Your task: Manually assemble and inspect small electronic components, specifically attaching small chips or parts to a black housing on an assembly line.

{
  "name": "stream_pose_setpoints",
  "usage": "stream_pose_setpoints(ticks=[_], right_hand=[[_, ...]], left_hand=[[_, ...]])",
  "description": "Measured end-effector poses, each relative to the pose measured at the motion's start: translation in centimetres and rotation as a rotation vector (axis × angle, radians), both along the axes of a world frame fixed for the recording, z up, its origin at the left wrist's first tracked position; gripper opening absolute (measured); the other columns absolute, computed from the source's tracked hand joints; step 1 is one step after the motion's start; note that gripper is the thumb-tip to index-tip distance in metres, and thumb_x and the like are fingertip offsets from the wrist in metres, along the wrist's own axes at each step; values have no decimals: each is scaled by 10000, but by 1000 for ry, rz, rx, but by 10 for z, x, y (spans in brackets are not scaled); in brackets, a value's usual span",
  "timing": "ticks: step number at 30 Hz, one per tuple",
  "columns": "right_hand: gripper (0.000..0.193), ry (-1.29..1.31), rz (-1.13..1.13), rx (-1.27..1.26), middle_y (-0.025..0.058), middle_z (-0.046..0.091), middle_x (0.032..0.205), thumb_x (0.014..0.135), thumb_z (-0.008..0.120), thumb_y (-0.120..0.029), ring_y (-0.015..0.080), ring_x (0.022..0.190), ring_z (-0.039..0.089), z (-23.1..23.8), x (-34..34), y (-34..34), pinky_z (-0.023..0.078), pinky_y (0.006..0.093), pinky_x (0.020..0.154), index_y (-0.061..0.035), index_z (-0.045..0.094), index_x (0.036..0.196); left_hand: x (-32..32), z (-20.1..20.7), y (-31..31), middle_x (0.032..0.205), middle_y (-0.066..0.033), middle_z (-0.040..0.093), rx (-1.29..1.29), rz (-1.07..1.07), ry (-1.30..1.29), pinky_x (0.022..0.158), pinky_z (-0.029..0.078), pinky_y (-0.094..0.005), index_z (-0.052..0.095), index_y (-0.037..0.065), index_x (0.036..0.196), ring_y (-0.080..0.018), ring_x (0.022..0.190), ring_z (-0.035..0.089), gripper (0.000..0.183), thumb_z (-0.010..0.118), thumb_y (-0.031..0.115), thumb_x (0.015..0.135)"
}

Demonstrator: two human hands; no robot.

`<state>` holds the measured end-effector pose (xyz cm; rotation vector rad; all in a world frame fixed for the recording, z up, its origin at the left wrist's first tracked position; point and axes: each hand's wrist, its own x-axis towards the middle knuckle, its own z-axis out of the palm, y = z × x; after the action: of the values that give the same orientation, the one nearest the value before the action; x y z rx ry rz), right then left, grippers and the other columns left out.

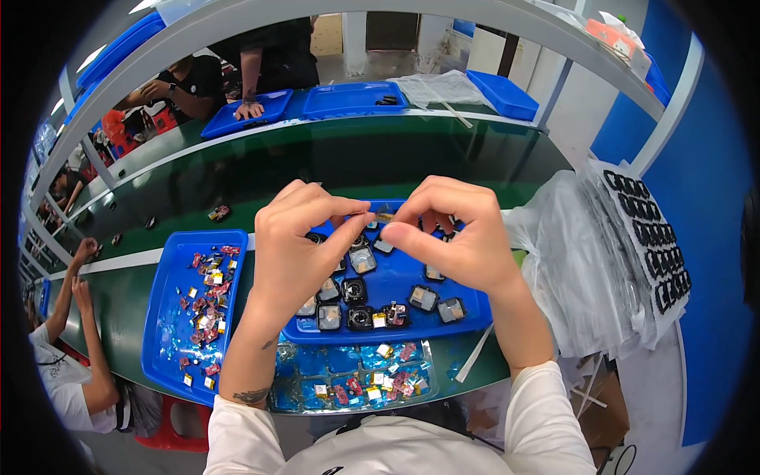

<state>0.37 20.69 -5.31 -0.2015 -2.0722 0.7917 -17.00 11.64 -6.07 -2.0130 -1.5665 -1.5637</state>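
Note:
My left hand [301, 241] and my right hand [463, 233] meet above a blue tray [467, 321], thumb and forefinger of each pinched together. Between the fingertips is a small, thin yellowish piece [383, 217]; its exact kind is too small to make out. Under my hands, the tray holds several small square black housings, some with a round opening like this one [354, 290], others with a greyish face, such as this housing [423, 298]. One housing [396, 314] shows a red circuit board. Part of the tray is hidden behind my hands.
Left stands a blue tray [150, 348] of red circuit boards and small batteries. A clear compartment tray [285, 402] with similar parts lies nearest me. Plastic bags [562, 261] and a sheet of black parts [653, 237] are at right. Beyond runs a green conveyor belt [332, 158]; co-workers sit left.

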Motion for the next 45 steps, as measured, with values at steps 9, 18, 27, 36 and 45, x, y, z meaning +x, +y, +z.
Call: stream_pose_setpoints(ticks=[9,18,27,36,45], right_hand=[[151,-84,-164,-206,23,616,662,804,707,-127,49,578,554,-6,-3,-4,412,180,514,18,683,766],[97,62,95,-468,73,672,797,788,711,-60,92,718,625,-9,-5,2,498,209,661,12,684,846],[148,122,410,-690,54,641,742,838,689,-153,102,677,602,-20,-8,6,476,221,637,-11,655,812],[178,45,399,-735,44,634,755,880,644,-193,84,677,582,-19,-9,2,459,220,627,-23,620,833],[166,-508,-476,472,73,616,880,706,667,-50,252,818,600,-41,-12,22,496,356,696,-78,645,868]], left_hand=[[7,0,-1,611,-37,558,144,97,203,543,406,-275,708,47,752,-177,618,503,126,750,29,635],[-5,-3,0,766,-72,676,-290,-348,-418,663,492,-223,696,-21,853,-107,706,630,135,709,84,769],[-8,2,-6,798,-52,672,-460,-461,-671,710,494,-220,685,-20,862,-88,756,619,118,695,88,816],[-7,-1,-4,810,-29,656,-486,-528,-667,711,478,-206,671,-14,859,-69,766,598,100,680,80,825],[-9,6,-7,769,-6,603,-422,-459,-612,656,409,-191,656,13,822,-58,717,535,85,670,96,815]])
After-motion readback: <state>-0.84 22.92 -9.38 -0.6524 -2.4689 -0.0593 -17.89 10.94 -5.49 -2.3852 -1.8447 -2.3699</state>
